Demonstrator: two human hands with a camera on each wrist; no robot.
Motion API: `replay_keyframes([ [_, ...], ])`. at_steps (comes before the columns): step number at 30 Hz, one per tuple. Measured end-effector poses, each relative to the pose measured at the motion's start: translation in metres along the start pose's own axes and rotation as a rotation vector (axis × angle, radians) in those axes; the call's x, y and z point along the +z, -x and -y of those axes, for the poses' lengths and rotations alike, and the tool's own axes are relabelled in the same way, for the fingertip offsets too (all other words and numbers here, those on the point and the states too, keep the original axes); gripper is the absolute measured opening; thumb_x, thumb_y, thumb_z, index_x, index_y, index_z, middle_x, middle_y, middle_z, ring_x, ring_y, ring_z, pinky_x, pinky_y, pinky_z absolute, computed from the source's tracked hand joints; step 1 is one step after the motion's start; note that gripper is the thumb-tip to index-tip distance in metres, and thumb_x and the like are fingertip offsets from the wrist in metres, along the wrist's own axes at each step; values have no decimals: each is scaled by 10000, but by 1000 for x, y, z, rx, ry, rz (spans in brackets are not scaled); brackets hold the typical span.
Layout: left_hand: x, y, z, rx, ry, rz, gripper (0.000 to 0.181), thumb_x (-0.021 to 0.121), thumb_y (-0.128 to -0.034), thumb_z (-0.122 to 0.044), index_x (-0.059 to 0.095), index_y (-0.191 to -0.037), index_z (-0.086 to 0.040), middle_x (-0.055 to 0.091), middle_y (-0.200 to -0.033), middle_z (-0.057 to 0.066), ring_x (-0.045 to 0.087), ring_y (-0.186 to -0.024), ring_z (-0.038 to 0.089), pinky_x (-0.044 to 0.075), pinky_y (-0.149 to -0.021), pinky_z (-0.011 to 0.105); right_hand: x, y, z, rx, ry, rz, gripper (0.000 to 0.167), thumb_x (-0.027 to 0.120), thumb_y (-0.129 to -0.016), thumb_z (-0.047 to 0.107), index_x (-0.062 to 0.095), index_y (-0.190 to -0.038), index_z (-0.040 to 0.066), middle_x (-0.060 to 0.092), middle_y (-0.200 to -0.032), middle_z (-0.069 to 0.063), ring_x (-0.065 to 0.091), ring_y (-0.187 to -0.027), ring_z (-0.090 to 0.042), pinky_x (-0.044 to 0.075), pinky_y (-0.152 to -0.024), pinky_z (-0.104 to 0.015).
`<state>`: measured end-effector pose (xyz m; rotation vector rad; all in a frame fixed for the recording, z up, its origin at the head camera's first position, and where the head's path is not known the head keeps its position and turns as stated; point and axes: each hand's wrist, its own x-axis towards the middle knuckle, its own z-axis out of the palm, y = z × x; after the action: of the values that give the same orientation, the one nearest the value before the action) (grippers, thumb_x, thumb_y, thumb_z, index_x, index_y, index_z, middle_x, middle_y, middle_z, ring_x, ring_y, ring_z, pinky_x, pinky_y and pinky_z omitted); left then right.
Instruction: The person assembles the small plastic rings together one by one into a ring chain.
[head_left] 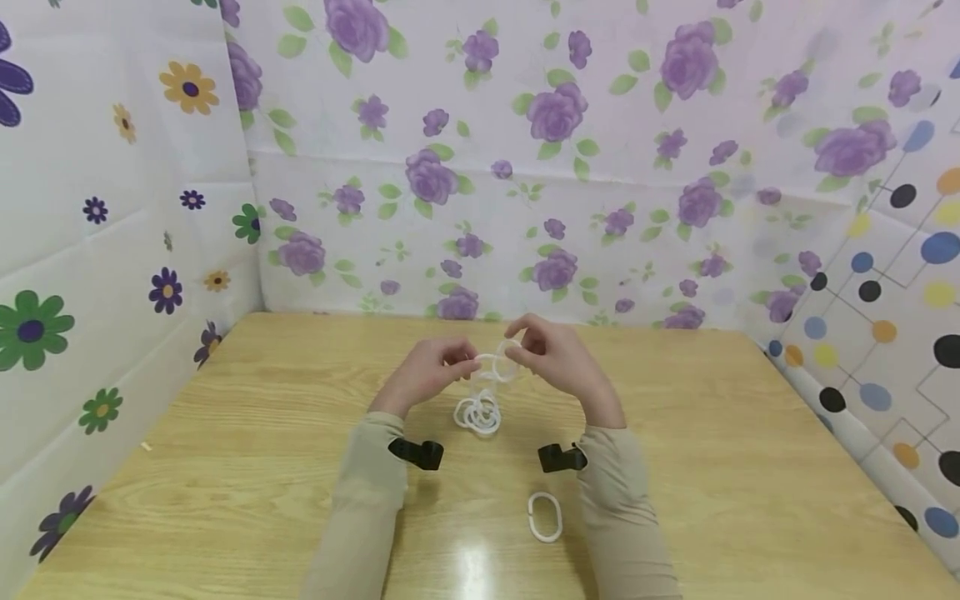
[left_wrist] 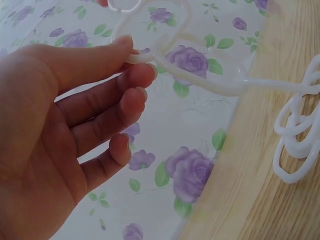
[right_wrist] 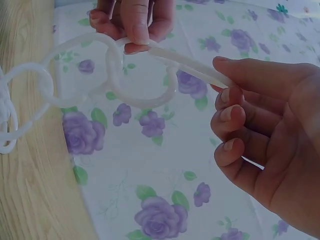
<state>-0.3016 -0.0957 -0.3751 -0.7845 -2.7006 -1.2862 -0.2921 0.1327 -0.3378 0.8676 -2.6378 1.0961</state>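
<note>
My left hand (head_left: 427,371) pinches a white plastic ring (right_wrist: 145,103) between thumb and index finger, the other fingers loosely bent. This ring is linked to more white rings, which hang as a chain down to a small heap (head_left: 480,414) on the table. Facing it, my right hand (head_left: 558,354) grips the end of another white ring (right_wrist: 195,70), seen nearly edge-on in the right wrist view. The two held rings meet near the left fingertips; whether they are hooked together I cannot tell. A loose oval ring (head_left: 559,517), split at one side, lies near my right forearm.
The wooden table (head_left: 247,475) is bounded by a flowered cloth (head_left: 495,208) behind it and patterned cloths on both sides. A tiny pale scrap (head_left: 146,447) lies at the left edge. Each wrist carries a black camera (head_left: 427,455).
</note>
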Motion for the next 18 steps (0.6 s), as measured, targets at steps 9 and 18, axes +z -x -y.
replay_keyframes([
  [9,-2,3,-2,10,-13,0,120,629,-949,-240,692,-957,-138,714,-848,103,608,-715,175,454,-645,291,6,-1,3,27,-33,10,182,642,-936,162,629,-1101,87,571,-679,-44,466,-535,-130,411,-531,-252],
  [18,-2,2,-4,14,-2,5,118,624,-952,-238,691,-956,-140,714,-871,133,597,-708,139,466,-657,290,3,0,4,48,-12,-17,152,638,-940,182,634,-1071,105,576,-682,-41,458,-543,-136,399,-548,-256],
])
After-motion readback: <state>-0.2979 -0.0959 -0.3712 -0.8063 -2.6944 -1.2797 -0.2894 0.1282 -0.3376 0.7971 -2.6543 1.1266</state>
